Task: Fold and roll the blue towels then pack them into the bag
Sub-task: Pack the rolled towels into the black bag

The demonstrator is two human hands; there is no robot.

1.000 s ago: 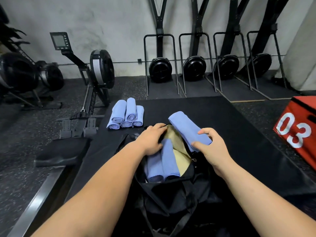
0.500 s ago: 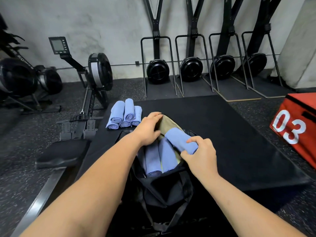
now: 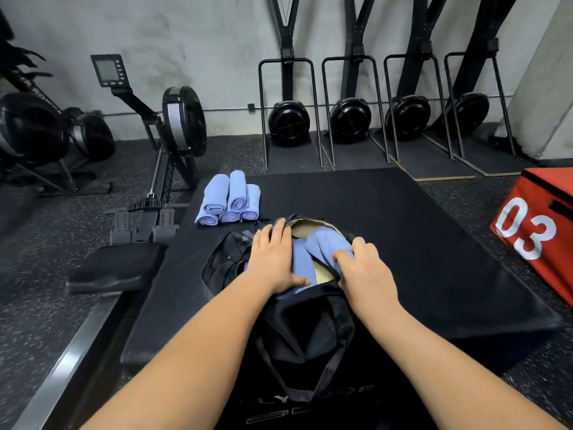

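Pale blue rolled towels (image 3: pixel 298 264) lie side by side inside the open black bag (image 3: pixel 305 330) on the mat (image 3: pixel 403 243) — the left hand (image 3: pixel 273 259) presses flat on them, the right hand (image 3: pixel 361 268) grips another roll (image 3: pixel 327 246) at the tan-lined opening. Five tight rolls (image 3: pixel 229 198) sit stacked beyond.

A: Where's the bag (image 3: pixel 305 333)?
B: Centre, on the mat (image 3: pixel 434 243), its opening at the far end. Rolled towels (image 3: pixel 325 246) lie inside the opening.

A: Hands?
B: Left hand (image 3: pixel 274 259) lies flat over the towels on the left of the opening, right hand (image 3: pixel 366 271) on the right, touching a towel there.

A: Other towels?
B: A stack of rolls (image 3: pixel 229 198) on the mat's far left corner, behind the bag.

A: Surroundings?
B: Rowing machine (image 3: pixel 173 144) on the floor left of the mat, numbered box (image 3: pixel 536 218) to the right, a row of upright machines (image 3: pixel 378 116) against the wall behind.
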